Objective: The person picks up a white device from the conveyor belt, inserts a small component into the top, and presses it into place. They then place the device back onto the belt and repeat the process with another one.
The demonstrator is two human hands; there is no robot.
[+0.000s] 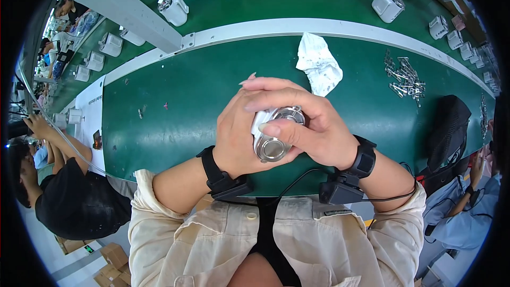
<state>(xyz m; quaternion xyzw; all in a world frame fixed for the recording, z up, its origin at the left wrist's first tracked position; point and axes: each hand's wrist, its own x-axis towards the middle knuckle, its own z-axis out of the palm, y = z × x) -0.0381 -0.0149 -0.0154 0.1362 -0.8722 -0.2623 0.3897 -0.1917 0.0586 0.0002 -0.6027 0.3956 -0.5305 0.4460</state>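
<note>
Both hands meet over the middle of the green worktop (202,90), grasping a small white-and-silver unit (273,150) between them, just above the near edge of that surface. The left hand (237,127) wraps the unit's left side, its fingers partly hidden behind the other hand; the right hand (319,125) curls over from the opposite side, its thumb laid across the metal end and its fingers reaching over the left. The unit's round silver face is turned up toward the camera, while much of its white body is covered by the grip. A black strap (217,172) circles the left wrist and another black band (365,157) the right, each with a dark box attached. Beyond the hands, a crumpled white cloth or paper (319,66) lies near the white rail (239,28), and to its right sits a loose heap of small metal parts (406,81). A black bag-like item (449,133) rests at the right end. Past the rail stand a white jug-shaped housing (174,9) at left and a similar white housing (388,5) at right, well apart. A co-worker in a black shirt (79,202) is at the left.
</note>
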